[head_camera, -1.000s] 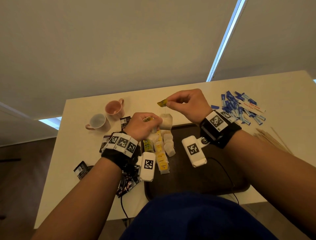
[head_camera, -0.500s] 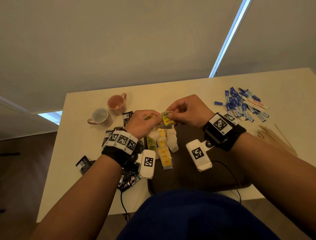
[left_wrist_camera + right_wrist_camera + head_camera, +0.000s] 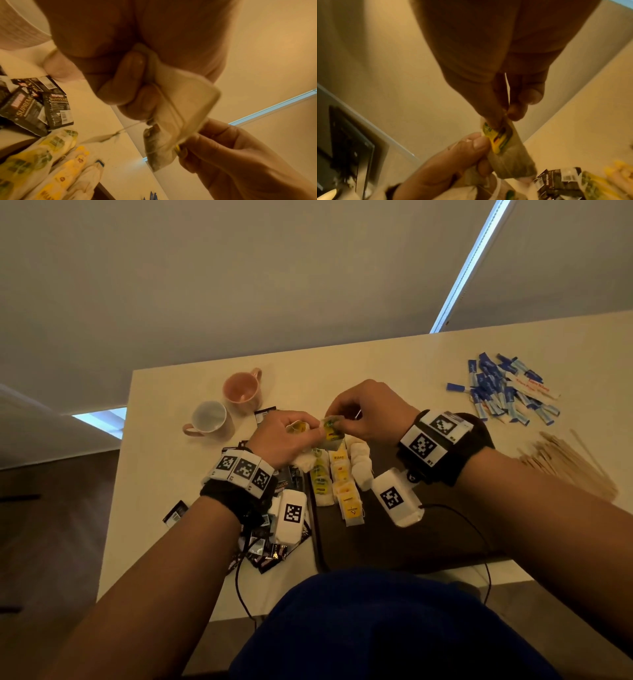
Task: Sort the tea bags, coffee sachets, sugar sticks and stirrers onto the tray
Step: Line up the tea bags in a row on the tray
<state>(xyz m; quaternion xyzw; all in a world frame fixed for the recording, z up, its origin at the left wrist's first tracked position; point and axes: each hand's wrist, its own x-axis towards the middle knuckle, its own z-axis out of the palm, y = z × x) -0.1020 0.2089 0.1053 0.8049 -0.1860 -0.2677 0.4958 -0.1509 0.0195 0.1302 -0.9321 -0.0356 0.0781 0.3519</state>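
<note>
We worked over the pale table [image 3: 394, 350], with the dark tray [image 3: 428, 539] before us holding rows of tea bags [image 3: 346, 491]. Coffee sachets [image 3: 270, 553] lay left of the tray; sugar sticks [image 3: 507, 392] and stirrers [image 3: 568, 460] lay to its right. Above the tray's far edge, our right hand [image 3: 370, 412] pinched a tea bag [image 3: 330, 433] by its yellow tag, while our left hand [image 3: 284, 436], fingers curled, gripped another tea bag [image 3: 180, 97].

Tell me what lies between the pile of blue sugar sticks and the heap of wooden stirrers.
Only bare table: the head view shows nothing between the sugar sticks and the stirrers.
</note>
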